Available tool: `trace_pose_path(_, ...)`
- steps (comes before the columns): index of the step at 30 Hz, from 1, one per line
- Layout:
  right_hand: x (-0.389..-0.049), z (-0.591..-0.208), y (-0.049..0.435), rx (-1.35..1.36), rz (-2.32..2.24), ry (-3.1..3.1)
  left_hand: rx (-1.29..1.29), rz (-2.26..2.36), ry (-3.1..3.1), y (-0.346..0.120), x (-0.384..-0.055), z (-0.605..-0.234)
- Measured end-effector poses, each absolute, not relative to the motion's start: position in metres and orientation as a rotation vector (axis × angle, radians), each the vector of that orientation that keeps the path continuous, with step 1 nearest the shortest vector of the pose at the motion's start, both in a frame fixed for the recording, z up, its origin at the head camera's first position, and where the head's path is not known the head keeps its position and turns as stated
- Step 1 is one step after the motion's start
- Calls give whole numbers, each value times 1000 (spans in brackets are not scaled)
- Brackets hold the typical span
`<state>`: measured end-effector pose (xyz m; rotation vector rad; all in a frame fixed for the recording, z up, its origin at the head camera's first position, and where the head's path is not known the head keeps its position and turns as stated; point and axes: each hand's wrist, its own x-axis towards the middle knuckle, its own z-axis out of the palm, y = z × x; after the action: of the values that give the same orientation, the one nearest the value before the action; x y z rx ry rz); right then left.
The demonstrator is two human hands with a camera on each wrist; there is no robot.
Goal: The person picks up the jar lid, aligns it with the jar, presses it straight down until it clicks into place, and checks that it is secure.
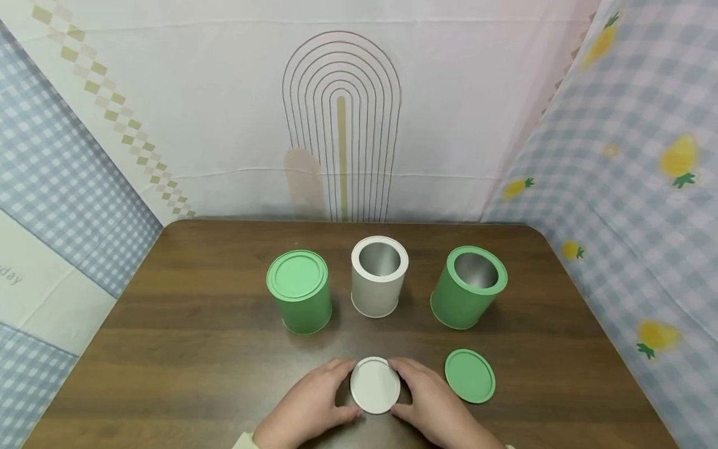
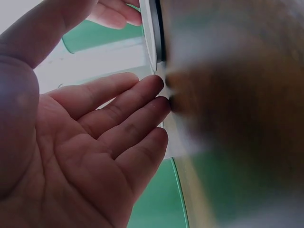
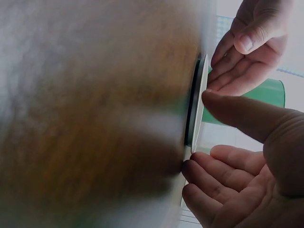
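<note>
Though wide — grips [image 1: 314, 399] [image 1: 430, 399] around white lid [image 1: 375, 385].

Bare hands [image 1: 311, 400] [image 1: 433, 402], a short rounded thumbnail [image 3: 246, 43], a pale cream left sleeve [image 1: 245, 441]

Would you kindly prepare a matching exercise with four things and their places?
1. white round lid
2. green round lid
3. open white cylindrical can
4. closed green cylindrical can

A. directly in front of the open green cylindrical can
B. leftmost of the cans
C. between the left hand and right hand
D. between both green cans

Pairs: 1-C, 2-A, 3-D, 4-B
</note>
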<state>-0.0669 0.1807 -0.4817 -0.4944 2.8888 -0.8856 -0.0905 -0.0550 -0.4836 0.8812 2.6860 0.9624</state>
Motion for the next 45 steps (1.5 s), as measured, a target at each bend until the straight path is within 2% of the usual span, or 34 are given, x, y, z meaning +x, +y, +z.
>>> trace_pose_path(28, -70, -484, 179, -628, -748, 2937, 891, 868, 2756, -50, -89, -485)
trace_pose_path(45, -68, -482, 183, -565, -823, 2904, 904, 867, 2743, -51, -90, -487)
